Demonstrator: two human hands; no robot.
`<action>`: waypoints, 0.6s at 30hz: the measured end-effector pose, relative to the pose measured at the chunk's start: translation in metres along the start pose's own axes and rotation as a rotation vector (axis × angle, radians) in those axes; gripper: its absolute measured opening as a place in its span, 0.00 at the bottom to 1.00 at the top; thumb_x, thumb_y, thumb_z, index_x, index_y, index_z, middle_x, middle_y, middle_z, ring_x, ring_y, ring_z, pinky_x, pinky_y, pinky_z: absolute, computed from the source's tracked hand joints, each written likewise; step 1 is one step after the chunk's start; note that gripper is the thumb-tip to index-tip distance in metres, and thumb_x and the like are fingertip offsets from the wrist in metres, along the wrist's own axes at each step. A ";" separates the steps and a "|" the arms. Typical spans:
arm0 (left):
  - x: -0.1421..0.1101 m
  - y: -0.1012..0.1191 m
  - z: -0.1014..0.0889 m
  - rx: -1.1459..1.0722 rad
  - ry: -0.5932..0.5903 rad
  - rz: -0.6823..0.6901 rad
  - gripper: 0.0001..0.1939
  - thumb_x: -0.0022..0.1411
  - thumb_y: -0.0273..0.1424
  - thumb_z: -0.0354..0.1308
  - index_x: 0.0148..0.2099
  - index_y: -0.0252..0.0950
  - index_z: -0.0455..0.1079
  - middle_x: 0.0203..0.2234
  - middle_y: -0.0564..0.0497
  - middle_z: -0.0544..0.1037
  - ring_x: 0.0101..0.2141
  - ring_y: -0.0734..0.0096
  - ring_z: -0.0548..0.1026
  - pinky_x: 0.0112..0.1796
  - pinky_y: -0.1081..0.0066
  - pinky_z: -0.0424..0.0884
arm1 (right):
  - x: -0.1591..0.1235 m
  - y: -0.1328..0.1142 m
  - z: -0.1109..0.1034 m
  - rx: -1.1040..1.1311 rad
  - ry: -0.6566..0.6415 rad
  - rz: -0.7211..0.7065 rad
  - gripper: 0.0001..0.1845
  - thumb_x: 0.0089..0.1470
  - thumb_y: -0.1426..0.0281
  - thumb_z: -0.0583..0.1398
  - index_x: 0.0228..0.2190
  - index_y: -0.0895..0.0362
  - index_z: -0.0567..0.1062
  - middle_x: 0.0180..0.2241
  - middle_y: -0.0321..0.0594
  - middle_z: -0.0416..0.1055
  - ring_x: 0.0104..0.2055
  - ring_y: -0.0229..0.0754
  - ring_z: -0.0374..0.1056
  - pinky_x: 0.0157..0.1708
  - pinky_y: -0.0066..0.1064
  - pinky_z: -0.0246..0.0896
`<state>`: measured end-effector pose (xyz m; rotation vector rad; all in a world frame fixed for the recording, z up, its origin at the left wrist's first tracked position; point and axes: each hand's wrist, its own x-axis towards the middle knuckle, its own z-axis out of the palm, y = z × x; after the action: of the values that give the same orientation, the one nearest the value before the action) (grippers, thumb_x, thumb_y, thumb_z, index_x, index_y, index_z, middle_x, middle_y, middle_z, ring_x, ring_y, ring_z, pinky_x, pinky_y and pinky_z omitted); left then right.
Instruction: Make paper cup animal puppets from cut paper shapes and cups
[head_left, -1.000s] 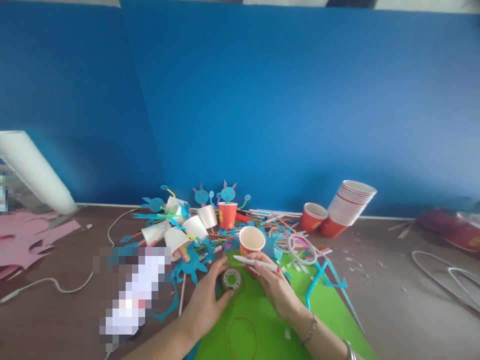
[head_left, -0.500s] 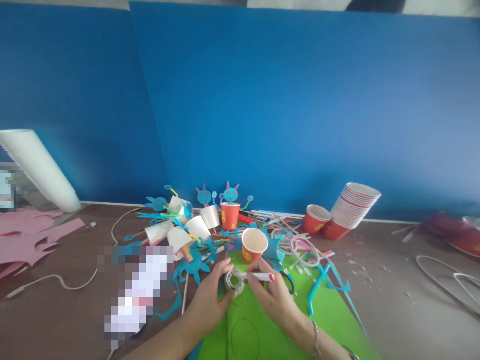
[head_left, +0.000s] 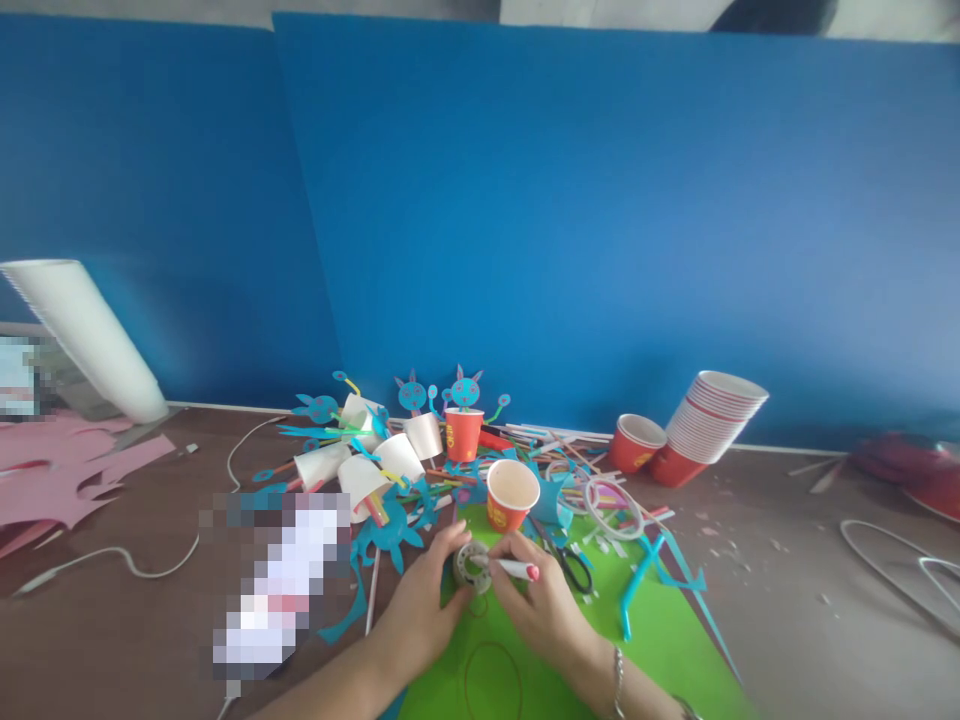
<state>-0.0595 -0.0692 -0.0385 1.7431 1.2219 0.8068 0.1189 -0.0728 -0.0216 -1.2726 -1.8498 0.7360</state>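
My left hand grips a pale, ring-shaped tape roll between thumb and fingers, pressed flat on the green paper. In my right hand is a white marker with a red end, its tip inside the roll's hole. Below the roll, a small circle and a large oval are drawn in thin reddish line on the paper. Just beyond my hands stands a red paper cup. Black scissors handles lie right of my right hand, their blades partly covered.
Behind lie several white cups, blue paper cutouts and straws. A red cup bears a blue paper figure. At right stand a cup stack, white tape ring and bent blue straw. Pink paper lies left.
The marker has shifted slightly left, and its tip now sits lower in the roll's hole. My right hand has moved a little, showing more of the scissors handles.
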 end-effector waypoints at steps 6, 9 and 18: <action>0.002 -0.002 -0.001 -0.005 0.007 0.019 0.31 0.55 0.25 0.56 0.61 0.40 0.55 0.53 0.44 0.72 0.54 0.59 0.69 0.55 0.59 0.63 | 0.000 0.000 0.001 -0.043 0.010 -0.049 0.04 0.54 0.74 0.55 0.27 0.55 0.67 0.26 0.36 0.68 0.28 0.39 0.63 0.29 0.28 0.58; 0.003 -0.006 0.000 0.043 0.036 0.030 0.31 0.54 0.25 0.57 0.61 0.39 0.56 0.53 0.43 0.72 0.55 0.57 0.67 0.56 0.57 0.61 | 0.000 0.001 0.001 -0.062 0.009 -0.061 0.04 0.54 0.74 0.54 0.28 0.55 0.67 0.26 0.37 0.68 0.28 0.39 0.64 0.30 0.29 0.58; 0.005 -0.016 0.002 0.077 0.085 0.093 0.26 0.54 0.24 0.59 0.56 0.41 0.63 0.54 0.43 0.71 0.56 0.54 0.66 0.56 0.53 0.61 | -0.001 0.003 0.004 -0.055 -0.004 -0.102 0.05 0.55 0.74 0.53 0.29 0.55 0.66 0.27 0.36 0.68 0.30 0.39 0.63 0.30 0.28 0.58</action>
<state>-0.0626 -0.0625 -0.0541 1.8560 1.2503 0.9071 0.1170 -0.0730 -0.0269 -1.2020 -1.9344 0.6374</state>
